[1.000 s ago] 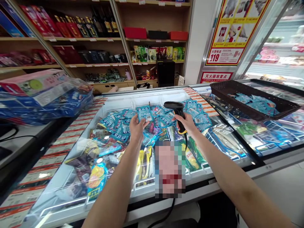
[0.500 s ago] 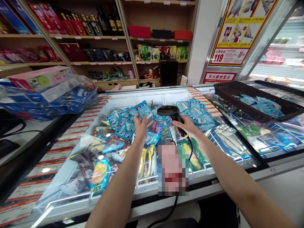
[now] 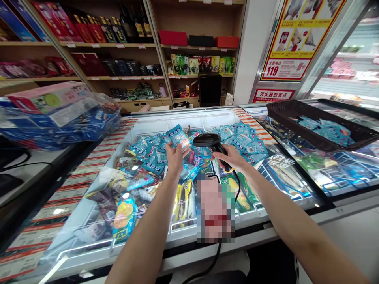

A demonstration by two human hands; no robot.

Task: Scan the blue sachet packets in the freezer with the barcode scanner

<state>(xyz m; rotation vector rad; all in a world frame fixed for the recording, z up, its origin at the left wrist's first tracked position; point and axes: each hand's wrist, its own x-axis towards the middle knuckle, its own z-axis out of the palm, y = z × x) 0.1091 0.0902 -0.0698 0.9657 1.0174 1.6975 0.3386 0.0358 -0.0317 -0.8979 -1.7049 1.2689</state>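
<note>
Between the thumb and fingers of my left hand is a small blue packet, tilted up with its printed side toward me. My right hand is wrapped round the handle of a black barcode scanner, its head pointing left at the packet, a short gap apart. A reddish glow shows on the packet's lower right. Many more blue packets lie spread on the freezer's glass top beneath both hands. The scanner's cable hangs down toward me. A pixelated pinkish object lies in front of my hands.
Under the glass of the chest freezer are several wrapped ice creams. To the right sits a dark basket holding blue packets. Plastic-wrapped boxes stand at the left. Stocked shelves line the back.
The scanner has shifted slightly left toward the blue packet. A reddish light now shows on the packet. My left hand has barely moved.
</note>
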